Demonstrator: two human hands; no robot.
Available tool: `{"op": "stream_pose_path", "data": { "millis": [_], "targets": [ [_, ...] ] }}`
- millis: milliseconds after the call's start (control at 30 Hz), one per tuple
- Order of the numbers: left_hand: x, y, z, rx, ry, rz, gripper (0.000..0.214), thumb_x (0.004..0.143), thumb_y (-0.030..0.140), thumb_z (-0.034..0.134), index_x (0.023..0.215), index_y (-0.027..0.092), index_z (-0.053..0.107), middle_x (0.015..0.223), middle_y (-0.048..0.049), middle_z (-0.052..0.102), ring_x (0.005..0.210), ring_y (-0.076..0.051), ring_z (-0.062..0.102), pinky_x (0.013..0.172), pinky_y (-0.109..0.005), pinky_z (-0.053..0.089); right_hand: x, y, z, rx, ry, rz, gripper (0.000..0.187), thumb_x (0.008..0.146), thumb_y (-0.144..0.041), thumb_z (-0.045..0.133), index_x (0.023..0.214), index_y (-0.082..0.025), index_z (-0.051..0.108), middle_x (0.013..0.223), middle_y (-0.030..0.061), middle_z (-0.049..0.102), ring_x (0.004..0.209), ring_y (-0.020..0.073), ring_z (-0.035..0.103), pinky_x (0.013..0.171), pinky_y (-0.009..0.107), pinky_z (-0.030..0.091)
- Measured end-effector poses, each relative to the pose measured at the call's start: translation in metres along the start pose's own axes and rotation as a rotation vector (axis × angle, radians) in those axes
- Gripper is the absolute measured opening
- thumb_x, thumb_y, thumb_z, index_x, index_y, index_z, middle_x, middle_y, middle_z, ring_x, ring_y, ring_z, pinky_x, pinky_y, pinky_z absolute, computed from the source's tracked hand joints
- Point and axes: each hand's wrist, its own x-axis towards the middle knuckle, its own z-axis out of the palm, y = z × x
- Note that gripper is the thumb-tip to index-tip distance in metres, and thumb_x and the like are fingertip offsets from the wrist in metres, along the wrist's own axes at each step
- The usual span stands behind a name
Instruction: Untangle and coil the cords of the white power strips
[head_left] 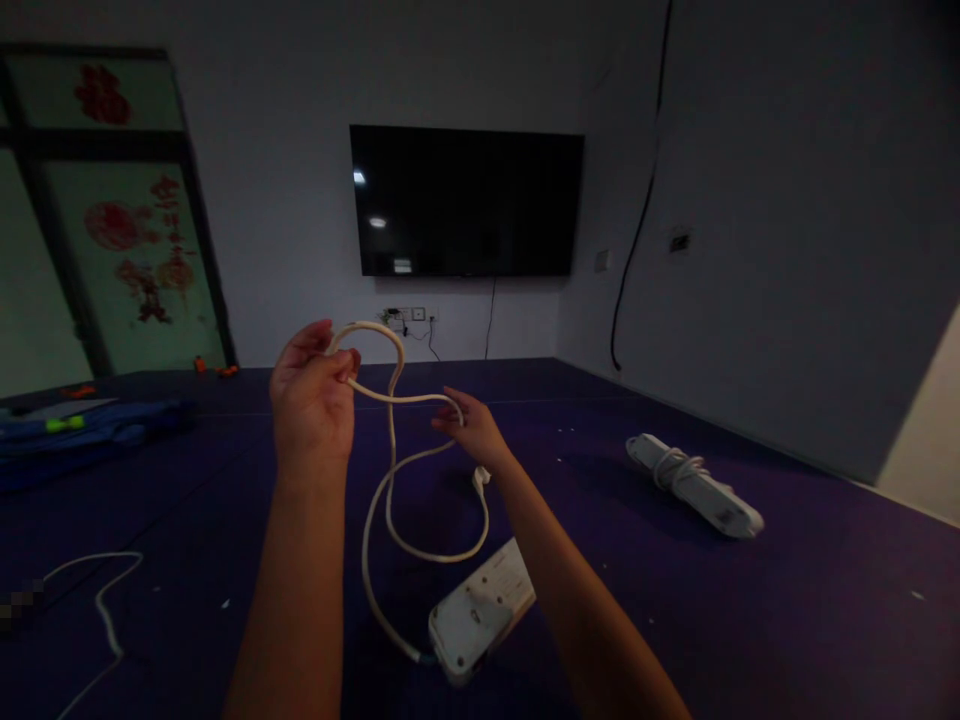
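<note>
My left hand (313, 385) is raised with its thumb and fingers closed on a white power cord (391, 470), which bends in a loop beside it. My right hand (475, 428), lower and to the right, has its fingers closed round another stretch of this cord. From there the cord curves down to a white power strip (480, 610) lying on the purple surface, partly hidden by my right forearm. The cord's plug (481, 479) hangs or lies just below my right hand; I cannot tell which.
On the right lies a second white power strip (694, 485) with its cord wound round it. A thin white cable (109, 610) runs along the left, and blue cloth (112, 430) lies farther back. A television (469, 200) hangs on the far wall.
</note>
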Motion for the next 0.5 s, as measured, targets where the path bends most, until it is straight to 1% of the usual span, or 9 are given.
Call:
{"op": "stream_pose_path", "data": {
  "millis": [67,100,133,200,267,333,400,433,500],
  "targets": [
    [0.000,0.004,0.000,-0.039,0.033,0.045,0.026,0.057,-0.001,0.055,0.069,0.021,0.063,0.070,0.0029,0.053,0.049,-0.004,0.042,0.066,-0.023,0.048,-0.003,-0.002,0.002,0.161,-0.096,0.079,0.055,0.066,-0.036,0.069,0.114,-0.011,0.058,0.064,-0.0001,0.063,0.056,0.0105,0.059,0.059,0.024,0.048],
    [0.000,0.006,-0.001,-0.057,0.044,0.059,0.027,0.058,-0.001,0.055,0.070,0.022,0.063,0.072,0.0026,0.054,0.051,-0.005,0.043,0.069,-0.024,0.048,-0.005,-0.004,0.002,0.223,-0.181,0.107,0.051,0.069,-0.040,0.066,0.110,-0.010,0.060,0.058,-0.0018,0.060,0.047,0.0083,0.054,0.052,0.022,0.046],
    [0.001,0.008,-0.003,-0.074,0.051,0.063,0.028,0.058,0.000,0.055,0.071,0.023,0.063,0.074,0.0024,0.055,0.053,-0.006,0.045,0.071,-0.025,0.048,-0.008,-0.008,0.001,0.274,-0.282,0.132,0.049,0.071,-0.043,0.064,0.107,-0.011,0.061,0.057,-0.0018,0.060,0.042,0.0065,0.050,0.047,0.020,0.043],
    [0.002,0.010,-0.006,-0.112,0.050,0.060,0.028,0.060,0.000,0.054,0.072,0.025,0.062,0.075,0.0022,0.055,0.056,-0.006,0.047,0.074,-0.025,0.048,-0.014,-0.016,0.000,0.351,-0.490,0.177,0.048,0.071,-0.045,0.064,0.108,-0.014,0.061,0.072,0.0021,0.066,0.042,0.0053,0.050,0.042,0.018,0.040],
    [0.004,0.010,-0.010,-0.134,0.029,0.052,0.024,0.062,0.002,0.055,0.069,0.025,0.060,0.074,0.0026,0.054,0.058,-0.006,0.048,0.077,-0.026,0.048,-0.019,-0.021,0.003,0.433,-0.634,0.187,0.050,0.066,-0.039,0.070,0.111,-0.019,0.060,0.096,0.0057,0.067,0.060,0.0078,0.058,0.051,0.019,0.045],
    [0.006,0.008,-0.014,-0.128,0.004,0.045,0.020,0.064,0.004,0.057,0.066,0.024,0.058,0.072,0.0034,0.053,0.059,-0.006,0.048,0.080,-0.026,0.047,-0.024,-0.022,0.009,0.534,-0.693,0.173,0.053,0.061,-0.031,0.076,0.111,-0.021,0.059,0.108,0.0060,0.063,0.084,0.0114,0.061,0.068,0.020,0.047],
    [0.008,0.006,-0.017,-0.123,0.007,0.045,0.019,0.065,0.005,0.057,0.065,0.024,0.057,0.069,0.0040,0.051,0.058,-0.006,0.048,0.081,-0.025,0.046,-0.028,-0.018,0.016,0.647,-0.752,0.192,0.059,0.060,-0.029,0.077,0.115,-0.022,0.056,0.107,0.0061,0.063,0.097,0.0136,0.058,0.079,0.023,0.045],
    [0.010,0.004,-0.018,-0.133,0.018,0.045,0.019,0.065,0.005,0.056,0.066,0.024,0.057,0.068,0.0043,0.051,0.057,-0.005,0.048,0.081,-0.025,0.046,-0.029,-0.016,0.020,0.691,-0.796,0.217,0.062,0.060,-0.030,0.077,0.117,-0.022,0.054,0.102,0.0061,0.064,0.096,0.0145,0.059,0.081,0.025,0.045],
    [0.013,0.000,-0.021,-0.166,0.059,0.045,0.022,0.065,0.003,0.055,0.070,0.024,0.058,0.067,0.0045,0.051,0.057,-0.005,0.049,0.080,-0.025,0.047,-0.030,-0.010,0.026,0.738,-0.886,0.279,0.065,0.059,-0.032,0.079,0.117,-0.019,0.053,0.085,0.0033,0.065,0.083,0.0145,0.062,0.078,0.030,0.047]
  ]
}}
